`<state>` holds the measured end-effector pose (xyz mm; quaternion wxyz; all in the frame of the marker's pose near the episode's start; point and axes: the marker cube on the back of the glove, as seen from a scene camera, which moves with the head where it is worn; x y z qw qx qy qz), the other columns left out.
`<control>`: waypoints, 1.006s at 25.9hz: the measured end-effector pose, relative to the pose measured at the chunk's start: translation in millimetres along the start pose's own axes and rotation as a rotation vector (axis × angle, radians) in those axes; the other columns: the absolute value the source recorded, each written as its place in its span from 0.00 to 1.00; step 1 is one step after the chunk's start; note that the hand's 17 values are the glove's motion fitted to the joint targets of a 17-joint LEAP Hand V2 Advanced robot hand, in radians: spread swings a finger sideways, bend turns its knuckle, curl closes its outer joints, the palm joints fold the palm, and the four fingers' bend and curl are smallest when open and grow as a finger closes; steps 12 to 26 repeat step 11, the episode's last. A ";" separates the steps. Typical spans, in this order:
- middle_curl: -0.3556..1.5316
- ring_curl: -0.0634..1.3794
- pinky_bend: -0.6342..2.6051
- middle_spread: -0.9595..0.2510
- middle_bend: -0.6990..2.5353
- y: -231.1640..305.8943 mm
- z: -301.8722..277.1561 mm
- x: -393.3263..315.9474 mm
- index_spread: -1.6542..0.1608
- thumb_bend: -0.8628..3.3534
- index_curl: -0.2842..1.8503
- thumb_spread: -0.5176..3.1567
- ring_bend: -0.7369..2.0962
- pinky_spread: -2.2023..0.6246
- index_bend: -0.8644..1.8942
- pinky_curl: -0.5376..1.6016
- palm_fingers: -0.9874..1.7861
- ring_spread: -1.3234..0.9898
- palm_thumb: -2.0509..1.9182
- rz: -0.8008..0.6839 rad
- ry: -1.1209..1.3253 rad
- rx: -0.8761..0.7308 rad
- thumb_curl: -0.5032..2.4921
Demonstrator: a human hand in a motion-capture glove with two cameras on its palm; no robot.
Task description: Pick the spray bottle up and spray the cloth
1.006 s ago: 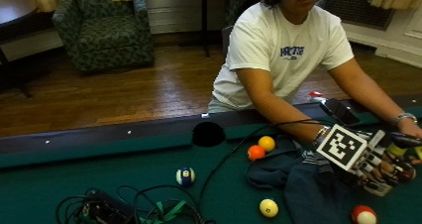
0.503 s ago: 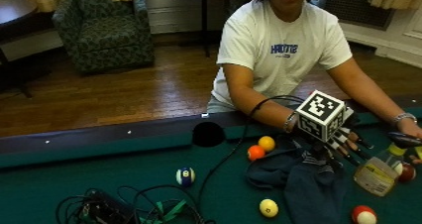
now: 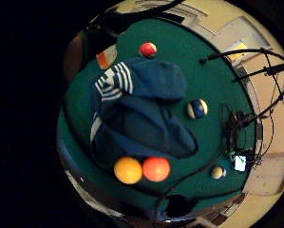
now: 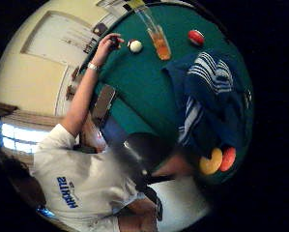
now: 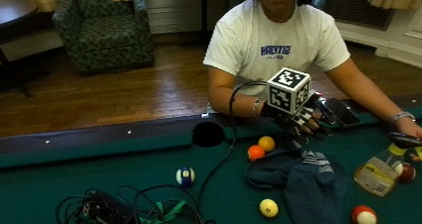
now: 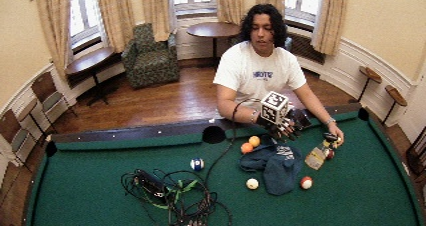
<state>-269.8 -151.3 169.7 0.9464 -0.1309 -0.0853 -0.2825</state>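
Outside view has the person leaning over the green felt counter (image 5: 99, 184), gloved right hand (image 5: 304, 119) raised above the near edge of the dark blue cloth (image 5: 300, 179), fingers loosely spread and pointing down, holding nothing. That cloth lies crumpled on the felt, a white-striped patch showing at the end nearest the person. The spray bottle (image 5: 380, 167) stands tilted just beside the cloth on the side away from the corded clutter, with the bare left hand (image 5: 407, 135) at its top; whether that hand grips the nozzle is hard to tell. Hugging the cloth's edge near the rail, an orange ball (image 5: 256, 152) and a yellow ball (image 5: 267, 143) sit touching each other. A pale yellow ball (image 5: 268, 207) rests just off the cloth's far edge, and a red-and-white ball (image 5: 363, 215) lies off its far corner toward the bottle. Well apart from the cloth, a blue-striped ball (image 5: 185, 176) sits alone, and beyond it a tangle of black cables (image 5: 119, 209). Little finger side palm view looks straight down on the cloth (image 3: 141, 114), the two touching balls at its rim.
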 end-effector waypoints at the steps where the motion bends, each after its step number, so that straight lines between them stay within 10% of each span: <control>1: 0.39 0.27 0.36 0.69 0.30 5.4 0.4 5.1 0.69 0.19 0.23 0.39 0.42 0.86 0.35 0.42 0.46 0.55 0.62 0.003 -0.007 0.003 0.30; 26: 0.38 0.27 0.35 0.69 0.29 14.1 17.1 51.0 0.69 0.20 0.22 0.39 0.43 0.86 0.35 0.42 0.46 0.54 0.61 0.090 -0.052 0.011 0.29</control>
